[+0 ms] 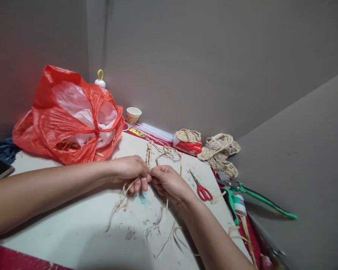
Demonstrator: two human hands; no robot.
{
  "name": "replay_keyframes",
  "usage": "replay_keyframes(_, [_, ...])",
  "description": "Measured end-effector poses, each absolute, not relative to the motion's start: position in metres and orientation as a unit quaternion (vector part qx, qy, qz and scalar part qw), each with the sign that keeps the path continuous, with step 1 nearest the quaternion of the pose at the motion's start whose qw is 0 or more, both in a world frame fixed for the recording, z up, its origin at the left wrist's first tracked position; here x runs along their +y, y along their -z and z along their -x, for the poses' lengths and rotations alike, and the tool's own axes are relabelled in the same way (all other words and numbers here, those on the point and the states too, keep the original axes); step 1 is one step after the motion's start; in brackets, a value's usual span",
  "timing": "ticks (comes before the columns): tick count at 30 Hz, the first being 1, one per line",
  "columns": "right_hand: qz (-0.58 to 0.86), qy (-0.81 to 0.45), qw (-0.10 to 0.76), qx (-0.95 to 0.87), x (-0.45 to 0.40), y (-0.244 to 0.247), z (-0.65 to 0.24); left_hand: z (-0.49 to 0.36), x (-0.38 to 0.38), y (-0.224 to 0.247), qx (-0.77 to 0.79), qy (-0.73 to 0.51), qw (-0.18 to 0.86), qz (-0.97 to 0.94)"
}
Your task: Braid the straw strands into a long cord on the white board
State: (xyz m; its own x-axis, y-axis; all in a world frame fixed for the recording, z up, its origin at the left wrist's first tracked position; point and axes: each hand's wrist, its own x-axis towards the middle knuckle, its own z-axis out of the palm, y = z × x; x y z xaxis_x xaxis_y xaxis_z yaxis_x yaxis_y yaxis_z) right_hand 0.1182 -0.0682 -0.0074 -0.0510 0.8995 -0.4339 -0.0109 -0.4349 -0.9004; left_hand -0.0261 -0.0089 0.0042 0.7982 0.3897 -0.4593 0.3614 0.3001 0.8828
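Note:
My left hand [136, 173] and my right hand [166, 182] meet above the middle of the white board, fingertips pinched close together. Between them is a piece of braided straw cord [149, 153], whose plaited part runs away from me. Loose pale straw strands [116, 210] hang down under the left hand. More strands [173, 228] trail below the right hand onto the board. Both hands are closed on the straw; the exact spot where the fingers grip is partly hidden by the fingers themselves.
A red plastic bag [70, 120] fills the back left. Behind stand a paper cup [133, 115] and a red tissue pack [187, 144]. Woven straw soles [219, 150] lie at the back right. Red-handled scissors [203, 192] and green-handled shears [267, 200] lie to the right.

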Motion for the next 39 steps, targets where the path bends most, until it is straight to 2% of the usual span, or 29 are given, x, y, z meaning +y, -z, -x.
replay_keyframes(13, [0.556, -0.633, 0.385, -0.377, -0.073, 0.013, -0.110, 0.026, -0.041, 0.019, 0.347, -0.106, 0.611, -0.704])
replay_keyframes(19, [0.530, -0.664, 0.382, -0.362, -0.071, 0.008, -0.121, 0.028, -0.029, -0.003, 0.350, -0.035, 0.614, -0.706])
replay_keyframes(20, [0.523, -0.674, 0.380, -0.358, -0.070, 0.007, -0.123, 0.029, -0.023, -0.006, 0.368, -0.051, 0.591, -0.716])
replay_keyframes(22, [0.512, -0.688, 0.373, -0.354, -0.069, 0.006, -0.126, 0.030, -0.012, -0.008, 0.402, -0.167, 0.512, -0.740])
replay_keyframes(24, [0.505, -0.696, 0.366, -0.355, -0.069, 0.005, -0.128, 0.029, -0.006, -0.003, 0.413, -0.238, 0.486, -0.733])
replay_keyframes(29, [0.488, -0.712, 0.348, -0.367, -0.068, 0.007, -0.133, 0.022, -0.014, 0.011, 0.365, -0.129, 0.651, -0.653])
replay_keyframes(34, [0.498, -0.703, 0.300, -0.409, -0.069, 0.006, -0.142, 0.024, -0.016, 0.010, 0.342, -0.126, 0.582, -0.727])
replay_keyframes(39, [0.536, -0.641, 0.257, -0.486, -0.071, 0.003, -0.146, 0.026, -0.007, 0.006, 0.332, -0.092, 0.545, -0.764])
